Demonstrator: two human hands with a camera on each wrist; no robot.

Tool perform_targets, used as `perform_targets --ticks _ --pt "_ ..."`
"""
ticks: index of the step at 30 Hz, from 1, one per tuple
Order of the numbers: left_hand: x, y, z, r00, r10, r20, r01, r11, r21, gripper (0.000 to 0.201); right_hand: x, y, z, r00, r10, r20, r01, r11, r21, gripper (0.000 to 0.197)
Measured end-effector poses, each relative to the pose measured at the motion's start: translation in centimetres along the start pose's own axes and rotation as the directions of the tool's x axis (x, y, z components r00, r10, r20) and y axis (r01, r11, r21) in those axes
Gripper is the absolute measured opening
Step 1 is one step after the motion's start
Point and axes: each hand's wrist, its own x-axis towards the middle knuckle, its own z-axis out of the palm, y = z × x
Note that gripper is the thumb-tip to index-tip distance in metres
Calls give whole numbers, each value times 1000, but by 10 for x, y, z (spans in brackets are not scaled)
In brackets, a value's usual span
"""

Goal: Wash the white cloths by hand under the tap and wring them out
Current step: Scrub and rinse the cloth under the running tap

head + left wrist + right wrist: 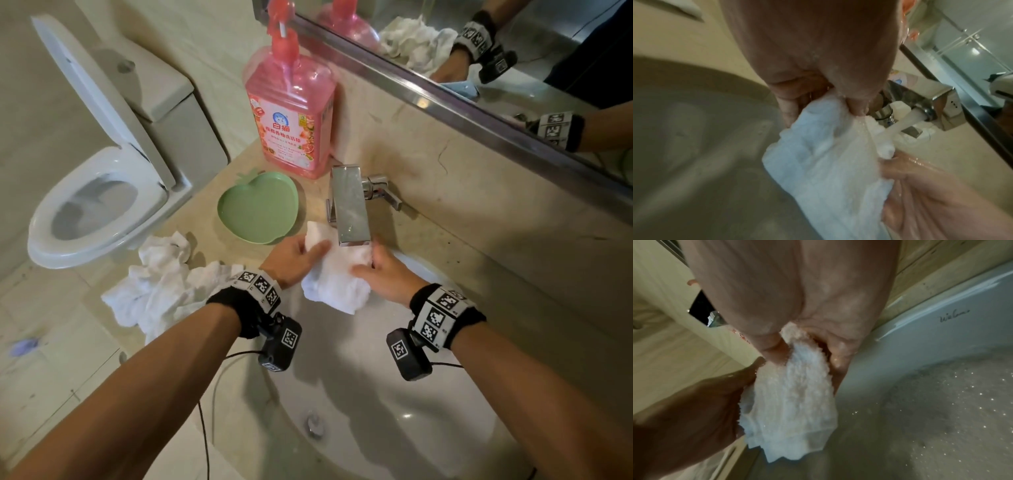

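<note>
A wet white cloth (337, 275) hangs between both hands just under the chrome tap (349, 205), over the sink (394, 404). My left hand (294, 255) pinches its left edge between thumb and fingers; in the left wrist view the cloth (818, 162) bunches below the left hand (818, 100) while water (898, 125) streams from the tap onto it. My right hand (383, 272) grips the right side; in the right wrist view the cloth (795, 395) runs out of the right hand (803, 344). More white cloths (161, 284) lie crumpled on the counter at left.
A pink detergent pump bottle (291, 113) and a green apple-shaped dish (258, 209) stand on the counter behind the tap. A mirror (496, 51) runs along the back wall. An open toilet (99, 198) is at left. The sink drain (314, 423) is near me.
</note>
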Motion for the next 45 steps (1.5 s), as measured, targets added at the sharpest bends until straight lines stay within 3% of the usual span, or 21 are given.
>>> perform_targets --ticks 4,11,16,19,20,22,24,25,28,31,34,38,42,45 --pt "1 1 3 997 30 69 -30 1000 -2 36 -1 2 -8 997 -73 -7 72 997 -25 53" --pt "-4 -1 2 972 -49 231 119 947 -297 27 -2 8 -21 998 18 -61 -19 1000 -11 33" --pt "-5 10 -3 940 -126 317 254 878 -405 37 -5 1 -25 998 -15 -56 18 998 58 35" --pt "1 16 -3 917 -210 340 357 813 -460 35 -7 -2 -27 1000 -29 -8 30 999 42 23" --pt "2 17 0 919 -216 331 347 841 -415 30 -8 -2 -27 1000 -21 -6 21 998 57 19" --pt "7 16 5 941 -169 295 220 964 -149 9 -12 -4 -27 1000 4 -26 -1 990 139 21" --pt "12 12 10 957 -118 264 84 987 134 36 -14 -4 -30 1000 3 -13 -1 984 177 36" --pt "13 13 10 968 -94 233 54 983 174 43 -16 -4 -31 1000 -2 2 2 987 158 37" --pt "12 11 8 990 45 132 -63 990 130 46 -17 -4 -29 1000 -2 -5 2 993 114 14" --pt "4 14 3 988 148 41 -152 980 125 49 -10 -1 -27 1000 -4 26 3 1000 19 53" --pt "-3 16 -4 988 114 100 -143 922 358 63 -3 -2 -23 996 -88 11 88 974 -209 41" --pt "-3 14 -1 954 -137 266 -58 788 613 90 0 -6 -10 975 -215 -62 177 911 -373 23" --pt "6 18 15 950 -148 275 -27 838 544 78 0 -5 -5 951 -306 -46 274 901 -335 27" --pt "12 21 26 971 -116 207 11 893 450 62 -10 -3 -7 916 -368 -159 326 914 -242 44"
